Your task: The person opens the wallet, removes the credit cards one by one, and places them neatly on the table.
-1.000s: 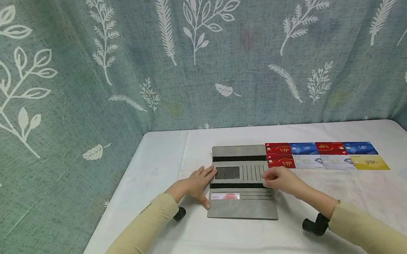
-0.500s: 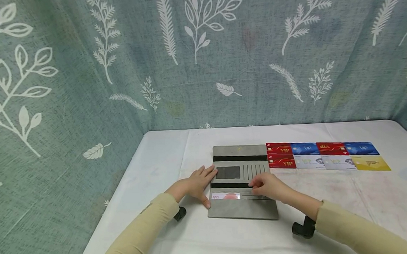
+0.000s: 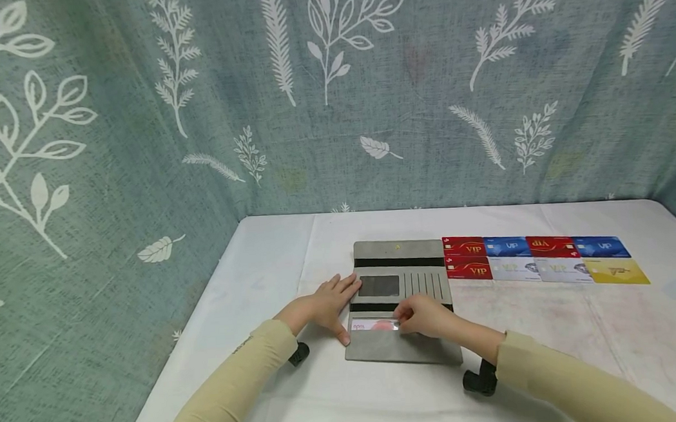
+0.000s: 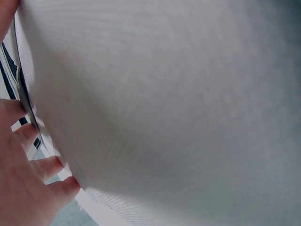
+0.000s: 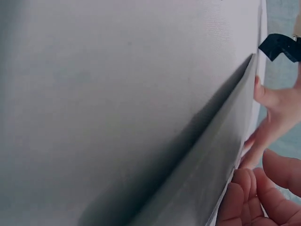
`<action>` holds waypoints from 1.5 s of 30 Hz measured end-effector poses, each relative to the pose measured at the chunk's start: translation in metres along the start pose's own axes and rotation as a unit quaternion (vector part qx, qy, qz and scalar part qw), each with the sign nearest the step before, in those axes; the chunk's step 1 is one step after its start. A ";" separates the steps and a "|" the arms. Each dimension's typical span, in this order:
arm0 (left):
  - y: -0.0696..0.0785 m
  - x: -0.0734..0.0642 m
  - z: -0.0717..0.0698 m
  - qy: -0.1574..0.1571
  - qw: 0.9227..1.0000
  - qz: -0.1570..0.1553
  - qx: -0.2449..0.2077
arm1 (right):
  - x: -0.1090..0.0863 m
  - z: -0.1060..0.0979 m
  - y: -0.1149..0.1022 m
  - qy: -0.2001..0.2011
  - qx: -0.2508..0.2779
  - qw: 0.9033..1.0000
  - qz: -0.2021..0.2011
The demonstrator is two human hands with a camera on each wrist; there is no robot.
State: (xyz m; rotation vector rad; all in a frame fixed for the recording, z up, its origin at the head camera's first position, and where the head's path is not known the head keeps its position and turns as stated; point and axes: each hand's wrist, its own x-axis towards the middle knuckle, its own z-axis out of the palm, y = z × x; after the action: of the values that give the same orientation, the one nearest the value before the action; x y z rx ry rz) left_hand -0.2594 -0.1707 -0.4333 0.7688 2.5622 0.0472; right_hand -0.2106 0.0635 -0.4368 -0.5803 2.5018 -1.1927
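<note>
A grey bifold wallet [image 3: 381, 347] lies unfolded flat on the white table, with black bands, card slots and a dark window pocket [image 3: 379, 286]. My left hand [image 3: 327, 305] rests with spread fingers along its left edge; the left wrist view shows the fingertips at that edge. A white and pink card [image 3: 374, 325] sits in a slot of the lower half. My right hand [image 3: 426, 315] is over the lower half, thumb and bent fingers at the card's right end. In the right wrist view its fingers [image 5: 254, 193] are curled beside the wallet's edge; I cannot tell whether they pinch the card.
Two rows of cards lie right of the wallet: red cards [image 3: 468, 268], blue cards [image 3: 506, 246], silver cards [image 3: 514, 268] and a yellow card [image 3: 616, 271]. A leaf-patterned curtain [image 3: 310, 141] hangs behind the white table [image 3: 271, 260]. Each wrist wears a black camera [image 3: 481, 380].
My right hand has moved left and slightly down across the wallet, from its right edge to the white and pink card's right end. The left hand and the cards have stayed put.
</note>
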 end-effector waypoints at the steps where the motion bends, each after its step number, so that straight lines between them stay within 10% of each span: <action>1: 0.000 0.000 0.000 0.001 1.000 0.000 -0.001 | 0.001 0.001 -0.001 0.000 -0.005 1.000 0.002; 45: -0.002 0.000 0.002 0.014 0.999 0.014 0.028 | 0.022 0.018 -0.010 0.016 -0.089 0.995 0.044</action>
State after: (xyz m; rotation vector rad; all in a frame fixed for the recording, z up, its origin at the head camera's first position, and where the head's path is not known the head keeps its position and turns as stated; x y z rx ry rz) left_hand -0.2598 -0.1725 -0.4354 0.8295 2.5893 -0.0042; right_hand -0.2196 0.0354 -0.4415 -0.4924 2.6483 -0.9626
